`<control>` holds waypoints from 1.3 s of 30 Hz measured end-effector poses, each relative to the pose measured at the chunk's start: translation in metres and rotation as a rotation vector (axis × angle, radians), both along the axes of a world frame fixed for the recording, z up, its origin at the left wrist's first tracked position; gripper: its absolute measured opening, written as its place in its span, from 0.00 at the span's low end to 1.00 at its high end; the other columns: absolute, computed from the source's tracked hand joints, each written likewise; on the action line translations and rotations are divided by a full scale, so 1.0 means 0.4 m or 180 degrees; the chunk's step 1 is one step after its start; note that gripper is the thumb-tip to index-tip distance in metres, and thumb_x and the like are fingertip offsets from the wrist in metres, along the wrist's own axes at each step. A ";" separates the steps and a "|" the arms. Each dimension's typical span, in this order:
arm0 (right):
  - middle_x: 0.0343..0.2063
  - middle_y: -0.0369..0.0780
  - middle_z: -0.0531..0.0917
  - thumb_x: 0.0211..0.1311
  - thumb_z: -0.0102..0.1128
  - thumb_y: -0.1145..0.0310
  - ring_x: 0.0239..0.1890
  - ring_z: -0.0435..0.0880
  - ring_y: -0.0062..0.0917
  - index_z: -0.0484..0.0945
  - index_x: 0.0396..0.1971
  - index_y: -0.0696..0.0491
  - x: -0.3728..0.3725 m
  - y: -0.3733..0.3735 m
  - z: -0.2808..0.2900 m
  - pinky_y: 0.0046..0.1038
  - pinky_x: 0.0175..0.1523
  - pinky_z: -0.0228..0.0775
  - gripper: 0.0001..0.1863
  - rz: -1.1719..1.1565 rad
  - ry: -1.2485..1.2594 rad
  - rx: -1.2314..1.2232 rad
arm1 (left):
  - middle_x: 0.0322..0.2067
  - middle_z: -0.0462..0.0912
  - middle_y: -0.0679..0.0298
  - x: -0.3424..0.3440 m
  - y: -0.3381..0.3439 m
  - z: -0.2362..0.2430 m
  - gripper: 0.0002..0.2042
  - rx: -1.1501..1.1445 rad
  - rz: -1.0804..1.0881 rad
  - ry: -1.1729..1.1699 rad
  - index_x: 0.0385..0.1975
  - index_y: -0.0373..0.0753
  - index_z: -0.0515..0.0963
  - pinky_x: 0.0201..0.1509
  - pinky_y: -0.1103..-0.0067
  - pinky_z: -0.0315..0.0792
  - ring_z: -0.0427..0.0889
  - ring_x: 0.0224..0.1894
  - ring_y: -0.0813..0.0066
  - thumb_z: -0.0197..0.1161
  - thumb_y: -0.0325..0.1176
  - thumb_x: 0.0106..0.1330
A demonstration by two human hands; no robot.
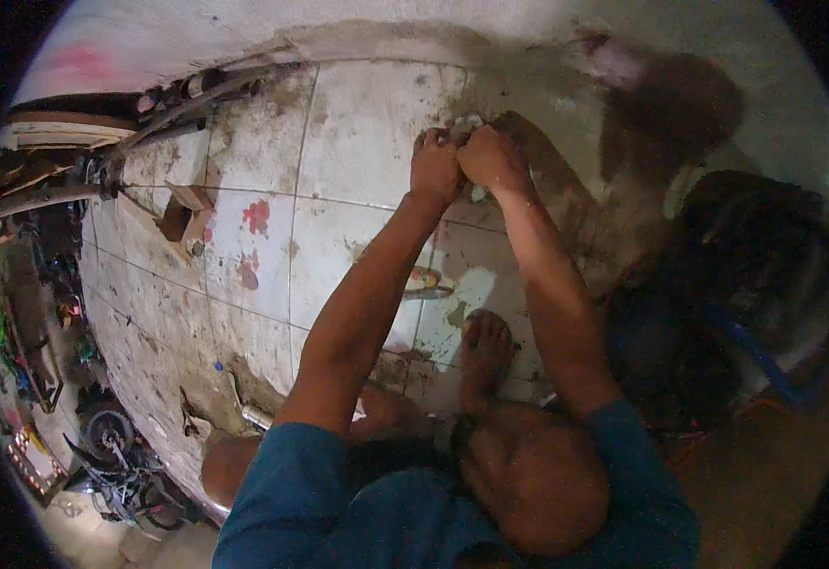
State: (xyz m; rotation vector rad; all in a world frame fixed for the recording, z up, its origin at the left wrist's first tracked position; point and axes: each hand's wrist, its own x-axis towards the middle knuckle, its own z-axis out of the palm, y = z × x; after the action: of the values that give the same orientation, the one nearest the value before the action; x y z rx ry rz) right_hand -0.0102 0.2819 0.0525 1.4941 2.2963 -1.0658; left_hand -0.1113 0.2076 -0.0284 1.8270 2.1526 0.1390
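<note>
Out over the dirty white tiles near the wall, both my arms reach forward and my hands meet side by side. My left hand (pixel 436 169) has its fingers curled. Next to it, my right hand (pixel 492 157) is closed in a fist-like grip. Between and just beyond the fingers shows a small pale lump (pixel 469 123), mostly hidden by the hands; its kind is unclear. Beside my left forearm, a small rounded flat thing (pixel 424 283) with a pale rim lies on the tiles, partly covered by the arm.
A small wooden frame piece (pixel 179 213) lies left on the tiled surface (pixel 244 161), near red stains (pixel 256 216). Poles and boards (pixel 64 133) crowd the left edge. A motorcycle (pixel 120 465) stands lower left. A dark heap (pixel 718 284) sits right. My bare foot (pixel 488 351) rests below my hands.
</note>
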 end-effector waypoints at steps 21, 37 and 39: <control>0.39 0.54 0.86 0.61 0.59 0.59 0.43 0.87 0.52 0.85 0.38 0.58 0.265 -0.337 -0.074 0.49 0.47 0.80 0.17 -0.0245 -0.0306 -0.0290 | 0.53 0.82 0.51 0.227 -0.307 0.003 0.28 0.0472 -0.0258 -0.0545 0.64 0.38 0.70 0.70 0.55 0.62 0.75 0.60 0.54 0.62 0.33 0.61; 0.43 0.57 0.84 0.64 0.54 0.61 0.48 0.82 0.57 0.80 0.50 0.58 0.273 -0.300 -0.023 0.50 0.52 0.76 0.20 -0.0921 0.0498 -0.0473 | 0.57 0.78 0.48 0.248 -0.276 0.010 0.22 0.0253 -0.0036 -0.0729 0.57 0.42 0.75 0.58 0.61 0.72 0.77 0.54 0.47 0.61 0.28 0.60; 0.43 0.57 0.84 0.65 0.53 0.59 0.47 0.82 0.58 0.79 0.50 0.58 0.247 -0.197 -0.061 0.52 0.51 0.75 0.21 -0.0546 0.0142 -0.0368 | 0.58 0.79 0.50 0.203 -0.171 0.014 0.23 -0.0167 -0.0114 -0.0655 0.58 0.42 0.74 0.53 0.60 0.76 0.79 0.53 0.48 0.61 0.27 0.60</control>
State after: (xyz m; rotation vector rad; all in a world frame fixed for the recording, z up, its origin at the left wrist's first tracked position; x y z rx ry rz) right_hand 0.0887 0.2031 0.0280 1.6603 2.1249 -1.2657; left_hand -0.0302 0.1392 -0.0228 1.7392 1.9636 0.2485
